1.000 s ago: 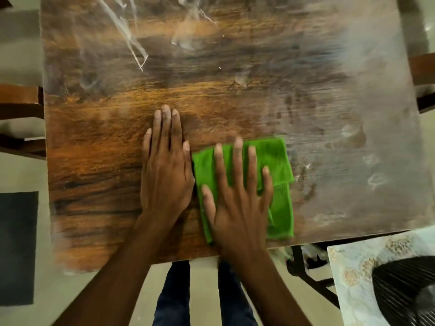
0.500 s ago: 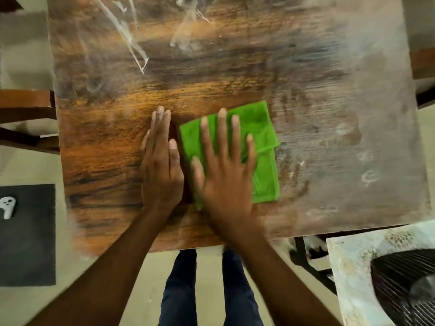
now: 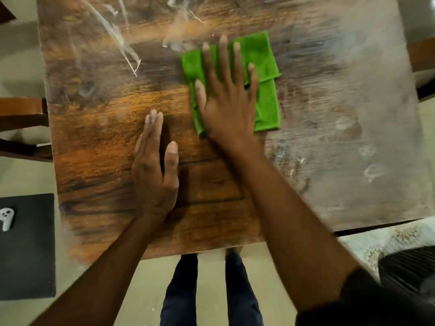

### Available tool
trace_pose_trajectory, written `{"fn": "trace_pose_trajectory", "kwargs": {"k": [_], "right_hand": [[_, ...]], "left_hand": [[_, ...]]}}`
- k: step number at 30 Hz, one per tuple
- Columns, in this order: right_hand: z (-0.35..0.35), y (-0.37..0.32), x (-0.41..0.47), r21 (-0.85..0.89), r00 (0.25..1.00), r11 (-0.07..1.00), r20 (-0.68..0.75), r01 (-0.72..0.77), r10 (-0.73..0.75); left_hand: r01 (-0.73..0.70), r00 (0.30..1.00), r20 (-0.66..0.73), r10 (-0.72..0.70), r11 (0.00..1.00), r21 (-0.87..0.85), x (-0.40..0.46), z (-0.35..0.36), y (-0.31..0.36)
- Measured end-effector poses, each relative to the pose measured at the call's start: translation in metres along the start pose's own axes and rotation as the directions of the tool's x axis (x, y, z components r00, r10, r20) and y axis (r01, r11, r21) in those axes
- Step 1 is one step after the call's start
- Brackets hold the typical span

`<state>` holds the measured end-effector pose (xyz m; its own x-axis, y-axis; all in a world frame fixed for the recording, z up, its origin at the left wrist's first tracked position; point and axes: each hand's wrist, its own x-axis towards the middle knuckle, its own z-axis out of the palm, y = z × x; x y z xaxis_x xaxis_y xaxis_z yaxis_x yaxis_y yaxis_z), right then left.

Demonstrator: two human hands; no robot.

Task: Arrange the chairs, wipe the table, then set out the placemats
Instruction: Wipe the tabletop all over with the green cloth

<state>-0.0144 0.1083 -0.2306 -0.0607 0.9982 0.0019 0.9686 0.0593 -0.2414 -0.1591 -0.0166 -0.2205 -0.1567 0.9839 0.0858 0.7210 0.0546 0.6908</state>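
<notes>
At the far left a small white controller [image 3: 6, 218] lay on a dark mat [image 3: 28, 250] on the floor, with a wooden chair [image 3: 22, 128] just beyond it beside the table [image 3: 98, 142]. Your left hand [image 3: 154, 170] rested flat on the wood, fingers straight and pressed together. To its right, farther up the table, your right hand [image 3: 227, 95] lay with fingers spread, pressing down on the folded green cloth [image 3: 263, 67]. Pale smears marked the table's right side. A patterned placemat [image 3: 376, 241] showed at the lower right, off the table.
</notes>
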Motion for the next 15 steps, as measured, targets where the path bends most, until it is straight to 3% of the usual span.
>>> {"fn": "trace_pose_trajectory", "kwargs": {"k": [3,6,10,15], "right_hand": [[-0.009,0.049,0.021,-0.038,0.997,0.998,-0.051,-0.053,0.051],[-0.024,0.083,-0.043,-0.068,0.994,0.995,-0.083,-0.072,0.066],[-0.044,0.088,-0.16,-0.11,0.988,0.986,0.069,-0.127,0.135],[-0.041,0.066,-0.236,-0.134,0.98,0.991,0.193,-0.031,0.056]], "left_hand": [[-0.012,1.0,0.013,0.011,0.998,0.053,0.0,0.0,-0.002],[-0.021,1.0,0.014,0.02,0.998,0.064,-0.001,0.002,-0.004],[-0.027,1.0,-0.001,0.027,0.997,0.072,-0.002,0.003,-0.005],[-0.041,0.999,0.041,0.035,0.986,0.159,-0.004,0.005,-0.007]]}}
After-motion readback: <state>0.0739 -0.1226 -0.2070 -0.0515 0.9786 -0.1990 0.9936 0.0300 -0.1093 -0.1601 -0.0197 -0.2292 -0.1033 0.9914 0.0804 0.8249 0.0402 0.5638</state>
